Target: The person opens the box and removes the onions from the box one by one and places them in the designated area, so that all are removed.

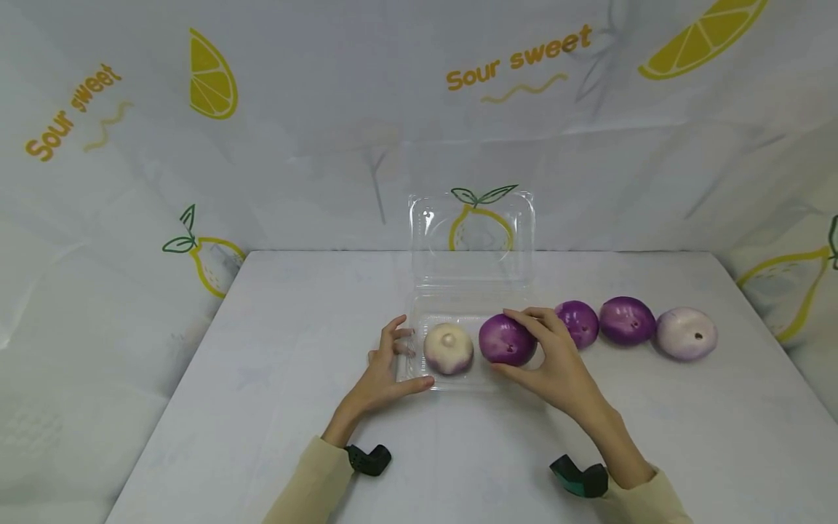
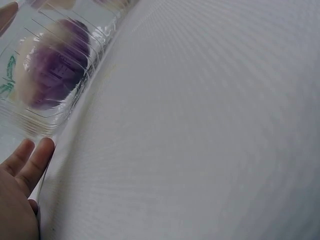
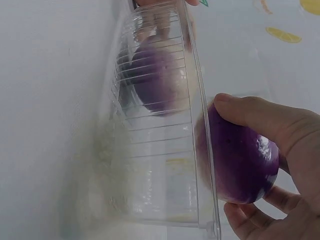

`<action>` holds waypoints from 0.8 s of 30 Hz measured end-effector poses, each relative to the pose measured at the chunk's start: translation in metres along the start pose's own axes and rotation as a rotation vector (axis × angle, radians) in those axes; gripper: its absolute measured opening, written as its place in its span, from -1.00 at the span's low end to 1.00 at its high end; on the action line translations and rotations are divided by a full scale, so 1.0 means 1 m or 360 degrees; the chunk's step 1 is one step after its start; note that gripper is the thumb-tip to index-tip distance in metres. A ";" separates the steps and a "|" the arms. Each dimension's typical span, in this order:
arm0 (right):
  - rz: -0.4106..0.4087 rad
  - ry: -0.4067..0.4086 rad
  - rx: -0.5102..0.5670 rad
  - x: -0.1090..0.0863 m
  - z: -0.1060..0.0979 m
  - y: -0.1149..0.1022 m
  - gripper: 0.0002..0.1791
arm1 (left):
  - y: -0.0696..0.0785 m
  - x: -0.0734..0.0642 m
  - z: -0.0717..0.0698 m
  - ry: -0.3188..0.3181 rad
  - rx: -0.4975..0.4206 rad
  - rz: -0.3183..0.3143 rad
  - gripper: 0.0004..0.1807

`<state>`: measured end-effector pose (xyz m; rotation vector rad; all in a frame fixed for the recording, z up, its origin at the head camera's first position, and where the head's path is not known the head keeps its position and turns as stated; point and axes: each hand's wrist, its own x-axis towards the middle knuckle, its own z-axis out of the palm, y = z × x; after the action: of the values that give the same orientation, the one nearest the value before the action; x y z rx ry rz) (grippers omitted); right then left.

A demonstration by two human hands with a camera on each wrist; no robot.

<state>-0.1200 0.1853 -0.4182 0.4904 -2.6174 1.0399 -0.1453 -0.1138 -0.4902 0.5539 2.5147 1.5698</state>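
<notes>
A hinged clear plastic box (image 1: 419,382) stands with its lid (image 1: 473,266) raised. In its left half sits a round white-and-purple vegetable (image 1: 448,349), onion-like, pale knobbed end up. My left hand (image 1: 381,375) is at the box's left front corner, fingers spread along the side and thumb at the front edge. My right hand (image 1: 556,356) grips a glossy purple vegetable (image 1: 506,340) of the same kind between thumb and fingers, over the box's right half. In the right wrist view this purple vegetable (image 3: 245,155) is at the rim, not down on the floor.
Right of the box, two more purple vegetables (image 1: 579,325) (image 1: 627,321) and a paler one (image 1: 685,334) lie in a row on the white table (image 1: 262,378). Behind hangs a white cloth (image 1: 314,94) printed with lemons.
</notes>
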 end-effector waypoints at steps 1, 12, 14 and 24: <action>-0.0004 0.0007 -0.0005 -0.001 -0.002 0.001 -0.17 | 0.000 0.000 0.000 0.0000 -0.0002 0.0000 0.27; -0.0006 0.0134 -0.0038 -0.019 -0.028 0.011 -0.12 | -0.001 0.000 0.000 -0.0009 -0.0018 -0.0035 0.26; -0.0006 0.0154 -0.0053 -0.023 -0.033 0.014 -0.10 | -0.001 0.000 0.000 -0.0010 -0.0018 -0.0032 0.27; 0.0040 0.0230 -0.0112 -0.045 -0.055 0.036 -0.03 | -0.001 0.000 0.001 -0.0002 0.0016 -0.0009 0.28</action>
<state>-0.0863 0.2576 -0.4180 0.3533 -2.5282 0.9498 -0.1458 -0.1137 -0.4916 0.5485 2.5228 1.5552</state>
